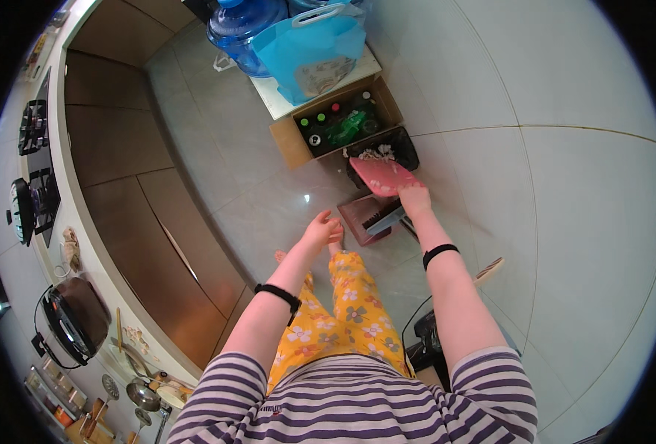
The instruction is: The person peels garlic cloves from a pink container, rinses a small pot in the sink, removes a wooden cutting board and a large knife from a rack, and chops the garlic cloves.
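Observation:
My right hand [415,201] grips the near corner of a pink plastic cutting board [382,176]. Tilted, the board hangs over a bin with a black liner [408,149], and small pale bits cling to its surface. Whitish scraps [380,153] show at the board's far edge, above the bin's mouth; whether they touch the board or lie in the bin I cannot tell. My left hand [323,230] hovers empty above the floor, fingers loosely bent and apart. Below the board stands a reddish dustpan [357,217] with a grey broom head [384,219] in it.
Behind the bin, a cardboard box [300,145] holds several bottles. A blue bag [311,50] and a large water jug [245,33] stand on a white stand [272,100]. Left runs a counter [117,277] with a gas stove [42,166]; a tiled wall [577,183] is at right.

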Demonstrator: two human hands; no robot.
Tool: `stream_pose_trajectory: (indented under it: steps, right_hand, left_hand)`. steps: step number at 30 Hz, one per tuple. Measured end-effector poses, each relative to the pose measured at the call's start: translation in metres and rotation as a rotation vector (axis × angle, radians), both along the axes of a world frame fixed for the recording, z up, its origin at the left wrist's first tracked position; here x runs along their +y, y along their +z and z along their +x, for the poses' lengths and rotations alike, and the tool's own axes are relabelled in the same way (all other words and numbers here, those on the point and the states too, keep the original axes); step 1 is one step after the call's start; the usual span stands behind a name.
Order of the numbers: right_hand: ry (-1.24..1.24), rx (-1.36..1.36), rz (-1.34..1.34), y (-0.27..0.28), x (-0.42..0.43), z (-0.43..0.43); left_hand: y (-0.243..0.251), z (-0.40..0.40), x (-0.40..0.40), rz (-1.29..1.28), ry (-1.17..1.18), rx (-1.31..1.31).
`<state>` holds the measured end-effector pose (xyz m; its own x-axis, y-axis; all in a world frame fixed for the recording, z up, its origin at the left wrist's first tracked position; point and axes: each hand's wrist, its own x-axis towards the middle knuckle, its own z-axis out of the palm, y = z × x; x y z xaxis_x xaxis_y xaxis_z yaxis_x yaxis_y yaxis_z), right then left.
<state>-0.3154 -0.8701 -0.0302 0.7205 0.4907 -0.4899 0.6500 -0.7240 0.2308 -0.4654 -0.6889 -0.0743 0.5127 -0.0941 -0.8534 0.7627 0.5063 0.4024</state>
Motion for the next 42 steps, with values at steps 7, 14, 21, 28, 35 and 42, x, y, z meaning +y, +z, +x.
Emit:
stream_pose_trajectory:
  steps: [7, 14, 21, 28, 35, 42]
  right_hand:
    - [0.158, 0.008, -0.115, -0.003, 0.000, 0.034]
    - [0.262, -0.105, -0.131, 0.009, 0.014, 0.033]
    - [0.228, 0.014, -0.190, 0.009, 0.014, 0.033]
    - [0.220, -0.054, -0.113, 0.008, 0.009, 0.033]
    - [0.239, -0.047, -0.148, 0.014, 0.013, 0.035]
    - [0.215, -0.058, -0.120, 0.010, 0.008, 0.032]
  left_hand:
    - [0.009, -0.049, 0.024, 0.035, 0.113, 0.149]
    - [0.014, -0.067, 0.029, -0.017, 0.240, 0.163]
    - [0.028, -0.061, 0.030, -0.024, 0.238, 0.131]
    - [0.033, -0.060, 0.032, -0.019, 0.245, 0.117]
    - [0.032, -0.063, 0.036, -0.015, 0.251, 0.123]
    - [0.037, -0.063, 0.035, -0.006, 0.255, 0.115]
